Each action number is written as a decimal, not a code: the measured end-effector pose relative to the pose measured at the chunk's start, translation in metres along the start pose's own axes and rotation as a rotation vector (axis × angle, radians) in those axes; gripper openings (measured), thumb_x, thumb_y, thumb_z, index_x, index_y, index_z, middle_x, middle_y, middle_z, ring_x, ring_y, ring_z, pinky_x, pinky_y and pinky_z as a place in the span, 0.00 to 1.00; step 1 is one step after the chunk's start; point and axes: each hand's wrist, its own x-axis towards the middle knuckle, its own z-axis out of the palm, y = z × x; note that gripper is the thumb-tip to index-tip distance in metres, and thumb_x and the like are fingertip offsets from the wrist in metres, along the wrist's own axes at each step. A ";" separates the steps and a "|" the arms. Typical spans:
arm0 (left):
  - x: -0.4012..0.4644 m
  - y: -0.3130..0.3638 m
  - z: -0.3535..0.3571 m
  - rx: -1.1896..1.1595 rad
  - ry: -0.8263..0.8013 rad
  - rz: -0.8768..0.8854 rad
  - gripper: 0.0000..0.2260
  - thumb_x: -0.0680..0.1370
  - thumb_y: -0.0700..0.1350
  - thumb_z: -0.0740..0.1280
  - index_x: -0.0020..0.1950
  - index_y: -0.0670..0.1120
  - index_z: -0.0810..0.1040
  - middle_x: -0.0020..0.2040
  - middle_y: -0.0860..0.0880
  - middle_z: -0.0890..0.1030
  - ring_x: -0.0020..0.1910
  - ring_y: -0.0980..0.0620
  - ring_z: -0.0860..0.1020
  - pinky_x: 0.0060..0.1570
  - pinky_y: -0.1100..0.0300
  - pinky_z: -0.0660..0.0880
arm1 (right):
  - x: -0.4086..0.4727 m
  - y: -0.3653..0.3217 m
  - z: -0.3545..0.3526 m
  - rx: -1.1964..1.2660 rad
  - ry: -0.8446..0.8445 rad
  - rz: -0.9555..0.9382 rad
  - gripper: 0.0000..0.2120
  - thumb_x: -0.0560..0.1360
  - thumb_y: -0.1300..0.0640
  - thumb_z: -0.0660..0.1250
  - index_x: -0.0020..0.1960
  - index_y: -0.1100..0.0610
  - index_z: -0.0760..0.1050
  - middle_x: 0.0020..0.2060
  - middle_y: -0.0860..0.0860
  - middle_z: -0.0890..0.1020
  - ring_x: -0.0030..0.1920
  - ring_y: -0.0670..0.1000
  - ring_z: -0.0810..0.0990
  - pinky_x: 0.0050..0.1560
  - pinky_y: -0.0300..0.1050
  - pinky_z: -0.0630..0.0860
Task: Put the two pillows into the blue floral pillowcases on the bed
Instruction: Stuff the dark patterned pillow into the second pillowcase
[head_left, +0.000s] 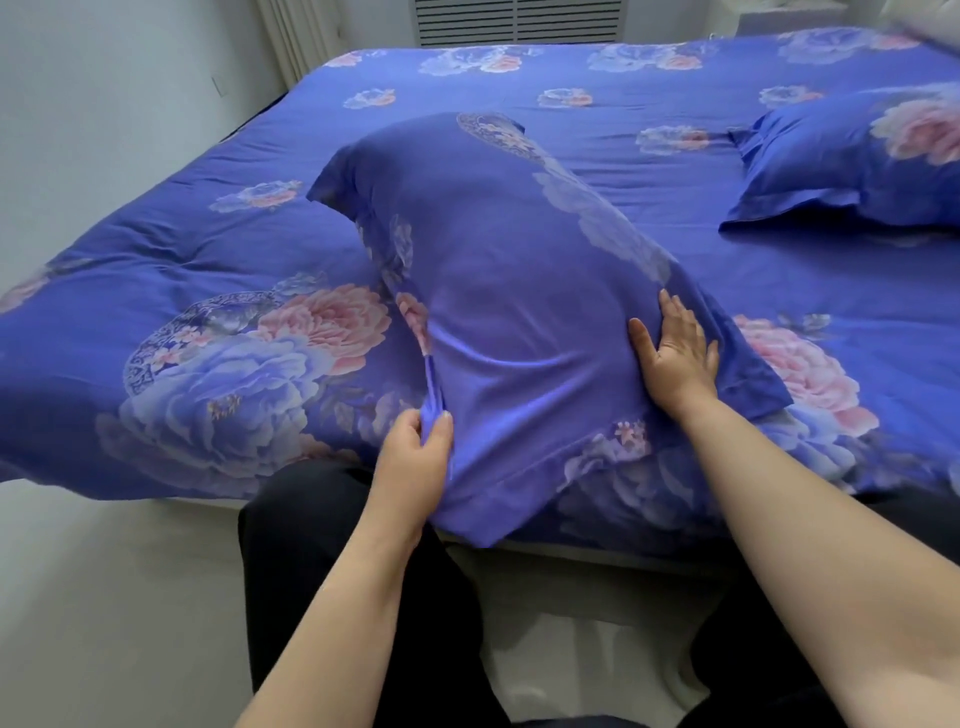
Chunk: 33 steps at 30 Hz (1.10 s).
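A pillow in a blue floral pillowcase (498, 291) stands tilted on the near edge of the bed, its far end raised. My left hand (415, 457) pinches a fold of the case's fabric at its lower left side. My right hand (675, 348) lies flat with straight fingers against the case's lower right side. The pillow itself is hidden inside the case. A second pillow in a matching case (852, 161) lies flat on the bed at the right.
The bed (156, 270) is covered with a blue floral duvet. A pale floor (104, 597) lies at the left, white walls and a louvred panel (519, 21) behind. My dark trouser legs (322, 545) stand against the bed's edge.
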 end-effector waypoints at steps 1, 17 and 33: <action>-0.004 -0.008 -0.003 0.342 -0.081 0.030 0.10 0.80 0.47 0.60 0.42 0.43 0.67 0.39 0.43 0.76 0.41 0.43 0.76 0.41 0.54 0.66 | -0.001 0.002 0.001 0.002 0.003 0.004 0.30 0.79 0.37 0.50 0.77 0.46 0.47 0.77 0.47 0.51 0.76 0.49 0.48 0.74 0.56 0.41; -0.016 -0.034 0.019 0.961 -0.021 0.047 0.32 0.82 0.54 0.53 0.75 0.52 0.33 0.52 0.47 0.80 0.46 0.42 0.80 0.34 0.55 0.68 | -0.001 -0.059 -0.014 0.017 0.315 -0.350 0.27 0.77 0.41 0.58 0.72 0.51 0.63 0.72 0.54 0.64 0.74 0.57 0.58 0.72 0.57 0.51; -0.006 0.006 0.110 1.116 0.023 0.473 0.55 0.59 0.66 0.74 0.77 0.50 0.49 0.78 0.44 0.50 0.73 0.30 0.51 0.58 0.28 0.64 | 0.061 0.013 -0.032 0.181 -0.223 0.336 0.56 0.61 0.19 0.52 0.76 0.56 0.53 0.73 0.58 0.63 0.73 0.60 0.59 0.73 0.57 0.52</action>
